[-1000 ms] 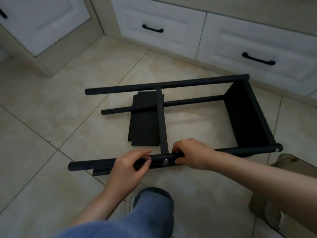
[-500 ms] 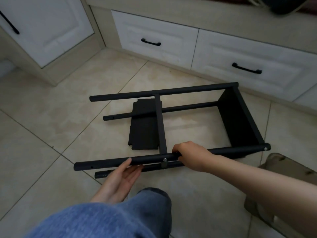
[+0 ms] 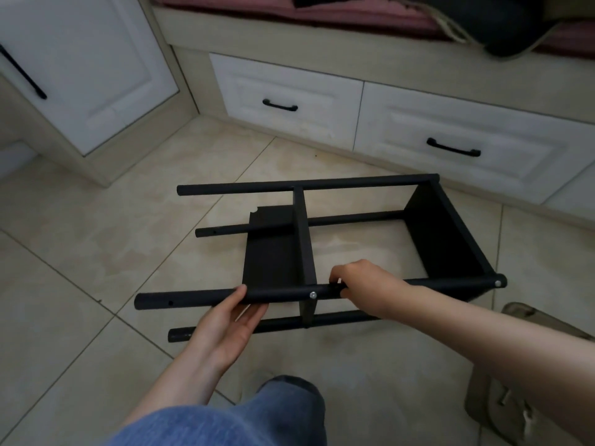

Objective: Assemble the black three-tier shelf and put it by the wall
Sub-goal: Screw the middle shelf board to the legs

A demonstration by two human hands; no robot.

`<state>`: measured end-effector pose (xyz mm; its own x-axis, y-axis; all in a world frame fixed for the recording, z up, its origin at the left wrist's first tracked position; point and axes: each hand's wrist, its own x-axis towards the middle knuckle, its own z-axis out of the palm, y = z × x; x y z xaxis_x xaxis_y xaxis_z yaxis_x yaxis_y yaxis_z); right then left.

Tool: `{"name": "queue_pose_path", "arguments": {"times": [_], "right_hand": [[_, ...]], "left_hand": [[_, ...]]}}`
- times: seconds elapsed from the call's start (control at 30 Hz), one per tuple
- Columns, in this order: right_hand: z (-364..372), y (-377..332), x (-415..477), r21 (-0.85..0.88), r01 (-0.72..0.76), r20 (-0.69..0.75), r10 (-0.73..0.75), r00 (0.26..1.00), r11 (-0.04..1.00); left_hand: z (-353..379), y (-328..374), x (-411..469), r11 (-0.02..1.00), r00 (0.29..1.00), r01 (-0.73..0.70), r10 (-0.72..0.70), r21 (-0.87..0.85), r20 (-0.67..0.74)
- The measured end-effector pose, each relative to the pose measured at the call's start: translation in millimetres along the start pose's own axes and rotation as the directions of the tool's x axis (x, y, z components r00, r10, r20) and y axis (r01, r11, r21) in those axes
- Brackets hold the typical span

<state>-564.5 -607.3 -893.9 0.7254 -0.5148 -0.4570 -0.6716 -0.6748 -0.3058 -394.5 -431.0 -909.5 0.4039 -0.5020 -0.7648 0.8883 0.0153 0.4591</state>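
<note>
Head view: shelf (image 3: pixel 354 217) lies on its side on the floor (image 3: pixel 96 252), with two boards in and the third tier missing. The middle board (image 3: pixel 306 259) is the reference.

- Top pole (image 3: pixel 283 292) crosses the near edge of the middle board, with a screw (image 3: pixel 313 295) at the joint.
- Right hand (image 3: pixel 363 284) is just right of the middle board, fingers curled round the top pole beside the screw. Cannot tell if it pinches a tool.
- Left hand (image 3: pixel 225 329) is left of the middle board, fingers flat under the top pole and thumb against it. It props the pole and is not clenched.
- Loose board (image 3: pixel 269 252) lies flat on the floor just left of the middle board, partly under the frame.
- End board (image 3: pixel 441 239) is far right of the middle board and fitted.
- Empty hole (image 3: pixel 170 303) is far left of the middle board, on the top pole.

Step, by my read: seating or tightening the middle joint. To do it well:
- The left hand holds the pole level so it does not roll.
- The right hand drives the screw straight, without cross-threading.
- Check that the middle board sits square to both near poles before final tightening.

Risk: the pole twists and the empty hole turns away from where the loose board must go. The task looks roughly two thirds done, and the shelf is not yet by the wall.
</note>
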Motion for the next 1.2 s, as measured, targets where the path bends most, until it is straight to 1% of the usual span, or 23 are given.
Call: {"name": "queue_pose_path", "arguments": {"times": [0.13, 0.3, 0.47, 0.6, 0.73, 0.87, 1.0, 1.13, 1.2], "right_hand": [[-11.7, 0.6, 0.1, 0.013, 0.002, -0.042, -0.001, 0.999, 1.000], [-38.3, 3.1, -12.5, 0.051, 0.012, -0.093, -0.007, 0.996, 0.999], [-62.0, 0.5, -33.7, 0.102, 0.026, -0.174, -0.008, 0.985, 0.994], [-79.7, -0.1, -52.5, 0.178, 0.013, -0.229, 0.029, 0.973, 0.984], [-91.6, 1.0, -71.0, 0.293, 0.002, -0.227, 0.067, 0.971, 0.956], [-90.6, 2.6, -92.6, 0.365, 0.000, -0.253, 0.100, 0.962, 0.931], [-88.6, 3.8, -114.9, 0.378, 0.039, -0.278, 0.073, 0.958, 0.925], [-97.9, 11.0, -136.5, 0.307, 0.041, -0.269, 0.046, 0.962, 0.951], [-102.8, 20.4, -149.3, 0.350, 0.039, -0.298, 0.072, 0.952, 0.936]], "left_hand": [[13.9, 10.7, -3.7, 0.998, 0.998, -0.045, 0.043, 0.038, 0.035], [45.5, 31.4, -15.8, 0.980, 0.981, -0.162, 0.146, 0.116, 0.129], [91.0, 55.7, -40.0, 0.912, 0.939, -0.304, 0.238, 0.276, 0.249], [125.7, 70.1, -65.0, 0.840, 0.884, -0.416, 0.284, 0.349, 0.371], [151.1, 75.5, -90.2, 0.718, 0.826, -0.528, 0.312, 0.453, 0.468], [172.1, 72.8, -118.5, 0.579, 0.775, -0.616, 0.321, 0.535, 0.545], [188.3, 67.7, -147.9, 0.451, 0.728, -0.675, 0.274, 0.584, 0.629], [199.8, 50.4, -174.6, 0.344, 0.686, -0.719, 0.219, 0.603, 0.694], [201.9, 41.8, -184.5, 0.262, 0.645, -0.759, 0.177, 0.596, 0.743]]}}
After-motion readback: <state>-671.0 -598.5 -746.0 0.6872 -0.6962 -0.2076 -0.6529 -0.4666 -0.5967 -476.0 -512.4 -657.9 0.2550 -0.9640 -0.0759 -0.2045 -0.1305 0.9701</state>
